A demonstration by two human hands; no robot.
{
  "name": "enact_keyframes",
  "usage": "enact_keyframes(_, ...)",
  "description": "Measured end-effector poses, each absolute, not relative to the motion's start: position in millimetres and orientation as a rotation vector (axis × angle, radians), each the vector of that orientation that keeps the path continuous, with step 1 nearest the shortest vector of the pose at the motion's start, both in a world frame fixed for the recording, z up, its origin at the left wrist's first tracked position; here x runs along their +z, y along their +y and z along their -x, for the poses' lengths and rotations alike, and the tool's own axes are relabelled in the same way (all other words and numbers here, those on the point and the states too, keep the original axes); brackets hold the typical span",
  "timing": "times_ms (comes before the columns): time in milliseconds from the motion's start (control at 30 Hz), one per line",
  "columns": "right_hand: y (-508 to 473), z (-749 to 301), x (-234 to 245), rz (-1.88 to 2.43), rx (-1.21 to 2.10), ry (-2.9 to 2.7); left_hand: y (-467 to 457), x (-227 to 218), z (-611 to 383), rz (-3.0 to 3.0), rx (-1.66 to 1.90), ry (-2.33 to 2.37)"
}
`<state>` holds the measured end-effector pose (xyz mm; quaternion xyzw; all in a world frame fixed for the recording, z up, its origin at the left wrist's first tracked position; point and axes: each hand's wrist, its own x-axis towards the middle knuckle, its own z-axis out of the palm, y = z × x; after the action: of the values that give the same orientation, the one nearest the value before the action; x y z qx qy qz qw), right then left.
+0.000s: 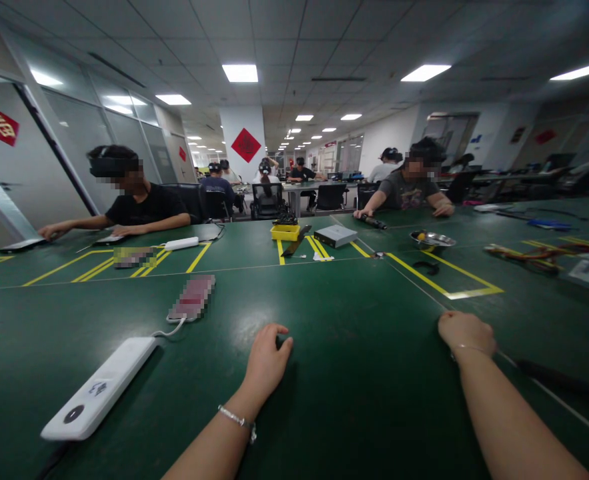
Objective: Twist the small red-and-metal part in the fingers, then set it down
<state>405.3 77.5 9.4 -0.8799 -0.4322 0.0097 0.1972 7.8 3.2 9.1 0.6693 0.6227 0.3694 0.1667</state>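
My left hand [269,357] rests on the green table [354,400], its thumb and index finger apart and nothing between them. The other fingers curl out of sight. My right hand [467,333] lies farther right by a seam in the table top, back upward and fingers curled under. What it holds, if anything, is hidden. A long, blurred dark thing [554,377] lies just right of that hand. Left of my left hand are a phone [192,298] with a white cable and a long white device [101,387] with a round dark button.
Beyond the seam, yellow tape marks the table around a yellow tray [285,232] and a grey metal box [335,235]. A metal bowl [431,239] and bundled wires [524,257] lie to the right. Two people [141,203] [409,190] sit across the table.
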Motion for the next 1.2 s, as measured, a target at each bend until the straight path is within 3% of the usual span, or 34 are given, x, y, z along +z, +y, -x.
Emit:
enact_keyframes(233,76.4,-404.9,10.2,2.526,0.09,-1.096,2.1,11.8,-8.9,-1.888,1.039,1.771)
enact_keyframes(500,73.1,-342.3,26.0,2.082,-0.333,-1.625,4.9,7.1,-8.1,-1.981,0.99,1.706)
enact_keyframes(700,56.4,-243.9,29.0,1.577,0.062,-2.209,1.0,8.1,-11.5,-2.114,0.889,1.664)
enact_keyframes(967,16.4,-180.4,9.7,1.255,0.59,-2.485,-7.5,4.0,-16.8,-2.319,0.66,1.669)
enact_keyframes(1067,28.3,-194.2,14.6,1.258,0.482,-2.502,-7.5,6.6,-15.4,-2.317,0.646,1.658)
enact_keyframes(1200,55.0,-247.0,31.5,1.62,0.032,-2.235,-7.1,10.3,-13.3,-2.297,0.626,1.647)
